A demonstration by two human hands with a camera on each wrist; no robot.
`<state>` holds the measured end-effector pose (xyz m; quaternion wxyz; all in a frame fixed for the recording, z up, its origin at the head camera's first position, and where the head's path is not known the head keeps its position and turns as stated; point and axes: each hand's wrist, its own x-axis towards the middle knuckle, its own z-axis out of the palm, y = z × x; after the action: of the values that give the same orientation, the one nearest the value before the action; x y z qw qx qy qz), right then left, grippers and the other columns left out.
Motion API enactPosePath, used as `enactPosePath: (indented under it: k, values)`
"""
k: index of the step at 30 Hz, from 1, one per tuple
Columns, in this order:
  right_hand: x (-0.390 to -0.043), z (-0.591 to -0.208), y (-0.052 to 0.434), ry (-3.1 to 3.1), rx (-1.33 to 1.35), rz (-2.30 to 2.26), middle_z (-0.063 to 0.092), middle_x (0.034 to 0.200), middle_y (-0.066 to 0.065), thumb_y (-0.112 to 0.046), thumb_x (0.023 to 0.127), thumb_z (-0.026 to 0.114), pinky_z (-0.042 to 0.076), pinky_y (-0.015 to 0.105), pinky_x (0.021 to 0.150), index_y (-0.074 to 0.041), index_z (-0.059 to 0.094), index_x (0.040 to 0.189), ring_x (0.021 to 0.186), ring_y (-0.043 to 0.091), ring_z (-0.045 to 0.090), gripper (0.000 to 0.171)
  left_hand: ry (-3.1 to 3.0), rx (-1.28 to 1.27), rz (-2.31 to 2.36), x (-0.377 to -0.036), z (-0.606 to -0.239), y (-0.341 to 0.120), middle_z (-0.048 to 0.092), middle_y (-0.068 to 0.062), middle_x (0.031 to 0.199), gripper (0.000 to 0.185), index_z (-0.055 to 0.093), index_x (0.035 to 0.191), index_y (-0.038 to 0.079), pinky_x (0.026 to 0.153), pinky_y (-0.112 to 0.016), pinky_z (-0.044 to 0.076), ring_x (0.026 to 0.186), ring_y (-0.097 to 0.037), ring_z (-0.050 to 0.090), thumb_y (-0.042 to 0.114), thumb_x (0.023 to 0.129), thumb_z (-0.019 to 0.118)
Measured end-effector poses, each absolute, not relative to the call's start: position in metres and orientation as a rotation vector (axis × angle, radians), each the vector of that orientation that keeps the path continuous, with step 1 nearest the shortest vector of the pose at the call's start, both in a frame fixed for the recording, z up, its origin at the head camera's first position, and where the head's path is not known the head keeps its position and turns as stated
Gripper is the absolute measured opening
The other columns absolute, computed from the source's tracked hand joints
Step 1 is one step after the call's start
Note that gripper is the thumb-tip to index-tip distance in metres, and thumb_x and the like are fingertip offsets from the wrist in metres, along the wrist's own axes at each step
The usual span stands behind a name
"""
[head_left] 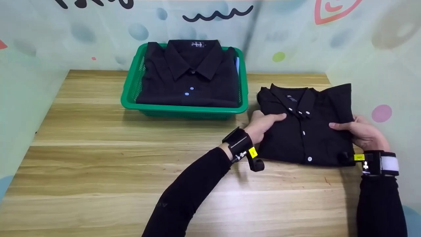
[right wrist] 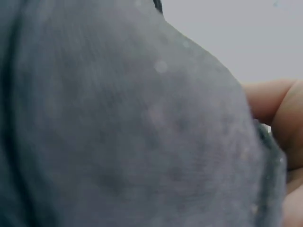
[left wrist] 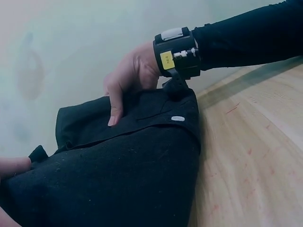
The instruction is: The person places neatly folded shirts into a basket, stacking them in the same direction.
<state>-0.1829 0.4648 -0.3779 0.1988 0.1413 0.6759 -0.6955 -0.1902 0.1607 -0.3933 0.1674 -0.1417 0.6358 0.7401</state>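
Observation:
A folded black button-up shirt point(head_left: 286, 138) is at the right of the table, collar toward the wall and white buttons down its front. My left hand point(head_left: 258, 125) grips its left side, thumb lying on top and fingers hidden underneath. On the opposite side my right hand point(head_left: 366, 132) holds the edge, the thumb pressed on the cloth. The left wrist view shows the shirt point(left wrist: 118, 175) between the left thumb point(left wrist: 14, 166) and the right hand point(left wrist: 132, 71). Blurred dark cloth point(right wrist: 142, 118) fills most of the right wrist view, beside part of the right hand point(right wrist: 289, 118).
To the left of the shirt stands a green plastic basket point(head_left: 184, 109) holding another folded black shirt point(head_left: 156, 87), collar at the back. A patterned wall point(head_left: 210, 29) closes off the back and both sides of the wooden table point(head_left: 98, 164).

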Motion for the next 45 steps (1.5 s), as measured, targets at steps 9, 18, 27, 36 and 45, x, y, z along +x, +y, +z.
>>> enactPosePath:
  k: [9, 18, 27, 36, 45]
  values:
    - [-0.179, -0.37, 0.466, 1.925, 0.347, -1.963, 0.072, 0.087, 0.007, 0.002, 0.093, 0.065, 0.057, 0.03, 0.063, -0.009, 0.066, 0.097, 0.075, 0.019, 0.07, 0.012, 1.824, -0.215, 2.117, -0.182, -0.386, 0.155, 0.059, 0.001, 0.106, 0.048, 0.058, 0.113, 0.001, 0.089, -0.027, 0.045, 0.095, -0.012, 0.055, 0.021, 0.078, 0.085]
    - [-0.176, -0.367, 0.465, 1.72, 0.203, -2.259, 0.072, 0.089, 0.014, 0.012, 0.094, 0.056, 0.058, 0.034, 0.065, -0.001, 0.068, 0.097, 0.078, 0.023, 0.071, 0.019, 1.791, 0.122, 2.162, -0.167, -0.363, 0.147, 0.068, 0.0, 0.083, 0.015, 0.067, 0.086, 0.007, 0.072, -0.022, 0.049, 0.075, -0.01, 0.062, 0.016, 0.084, 0.079]
    - [-0.178, -0.363, 0.445, 1.418, 0.014, -2.512, 0.071, 0.099, 0.02, 0.019, 0.096, 0.044, 0.057, 0.039, 0.074, 0.004, 0.067, 0.107, 0.088, 0.029, 0.071, 0.03, 1.837, 0.27, 2.177, -0.16, -0.35, 0.118, 0.07, -0.001, 0.081, 0.019, 0.068, 0.086, 0.006, 0.067, -0.025, 0.052, 0.073, -0.011, 0.065, 0.024, 0.09, 0.074]
    - [-0.177, -0.357, 0.422, 1.231, -0.157, -2.652, 0.069, 0.103, 0.023, 0.024, 0.093, 0.039, 0.057, 0.04, 0.078, 0.01, 0.063, 0.111, 0.091, 0.033, 0.069, 0.033, 2.012, 0.452, 2.213, -0.148, -0.337, 0.098, 0.069, 0.001, 0.083, 0.022, 0.068, 0.096, 0.006, 0.068, -0.027, 0.052, 0.075, -0.012, 0.065, 0.027, 0.091, 0.073]
    - [-0.174, -0.36, 0.398, 1.218, -0.309, -2.716, 0.066, 0.109, 0.023, 0.025, 0.092, 0.04, 0.055, 0.04, 0.08, 0.01, 0.058, 0.119, 0.093, 0.033, 0.067, 0.035, 2.106, 0.51, 2.388, -0.148, -0.332, 0.079, 0.064, 0.002, 0.112, 0.047, 0.056, 0.127, 0.005, 0.089, -0.025, 0.048, 0.1, -0.011, 0.061, 0.022, 0.089, 0.076]
